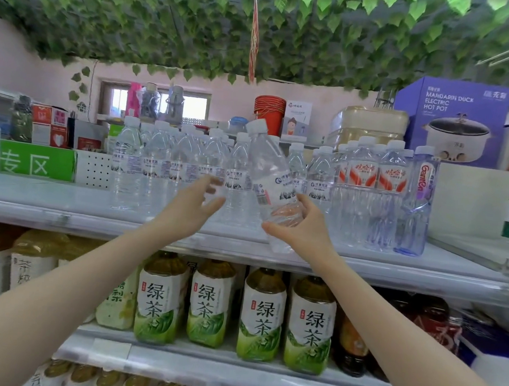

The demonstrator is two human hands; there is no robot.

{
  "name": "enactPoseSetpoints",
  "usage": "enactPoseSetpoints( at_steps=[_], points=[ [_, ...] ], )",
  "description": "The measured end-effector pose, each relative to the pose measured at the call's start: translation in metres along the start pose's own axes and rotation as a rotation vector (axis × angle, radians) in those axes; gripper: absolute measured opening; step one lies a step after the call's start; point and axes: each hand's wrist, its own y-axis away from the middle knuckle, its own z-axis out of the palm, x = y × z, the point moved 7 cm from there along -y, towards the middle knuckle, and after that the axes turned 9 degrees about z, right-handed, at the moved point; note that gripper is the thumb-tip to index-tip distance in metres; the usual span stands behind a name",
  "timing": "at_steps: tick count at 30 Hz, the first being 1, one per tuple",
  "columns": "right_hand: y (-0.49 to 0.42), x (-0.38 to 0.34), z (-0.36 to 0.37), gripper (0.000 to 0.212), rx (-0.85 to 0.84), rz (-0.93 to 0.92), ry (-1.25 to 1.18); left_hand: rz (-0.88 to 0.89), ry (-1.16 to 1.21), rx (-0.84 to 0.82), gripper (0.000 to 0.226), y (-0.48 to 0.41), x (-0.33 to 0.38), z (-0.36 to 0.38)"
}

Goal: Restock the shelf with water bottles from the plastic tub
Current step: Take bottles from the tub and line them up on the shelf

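Note:
My right hand [300, 226] grips the lower part of a clear water bottle [271, 170] with a white cap. The bottle leans to the left above the front edge of the top shelf [65, 206]. My left hand [193, 206] is beside it on the left, fingers spread and empty, reaching toward a row of several matching water bottles [159, 162] that stand on the shelf. The plastic tub is out of view.
Red-labelled water bottles [374, 183] and a purple-tinted bottle [417, 201] stand to the right of the row. Green tea bottles [263, 314] fill the shelf below. A hot pot box [460, 116] and red cups [269, 109] sit behind. Bare shelf lies at the left front.

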Motion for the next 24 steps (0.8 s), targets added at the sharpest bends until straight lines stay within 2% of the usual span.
enactPoseSetpoints(
  at_steps=[4, 8, 11, 13, 16, 20, 24],
  points=[
    [-0.009, -0.002, -0.013, 0.082, 0.156, -0.047, -0.033, 0.03, -0.262, -0.097, 0.039, 0.013, -0.011, 0.03],
    [-0.036, 0.0, -0.019, 0.084, 0.218, 0.011, -0.054, 0.105, -0.512, -0.145, 0.043, 0.016, -0.012, 0.062],
    [-0.051, 0.006, -0.021, 0.077, 0.231, 0.044, -0.033, 0.144, -0.564, -0.219, 0.051, 0.022, -0.013, 0.087],
    [-0.057, 0.014, -0.023, 0.076, 0.244, 0.083, -0.008, 0.144, -0.584, -0.275, 0.065, 0.026, -0.017, 0.098],
    [-0.061, 0.026, -0.023, 0.086, 0.245, 0.153, 0.018, 0.158, -0.593, -0.288, 0.086, 0.03, -0.023, 0.102],
    [-0.064, 0.032, -0.017, 0.101, 0.233, 0.215, 0.104, 0.182, -0.582, -0.313, 0.085, 0.034, -0.033, 0.108],
    [-0.066, 0.034, -0.016, 0.094, 0.238, 0.248, 0.173, 0.215, -0.65, -0.243, 0.074, 0.038, -0.038, 0.111]
  ],
)
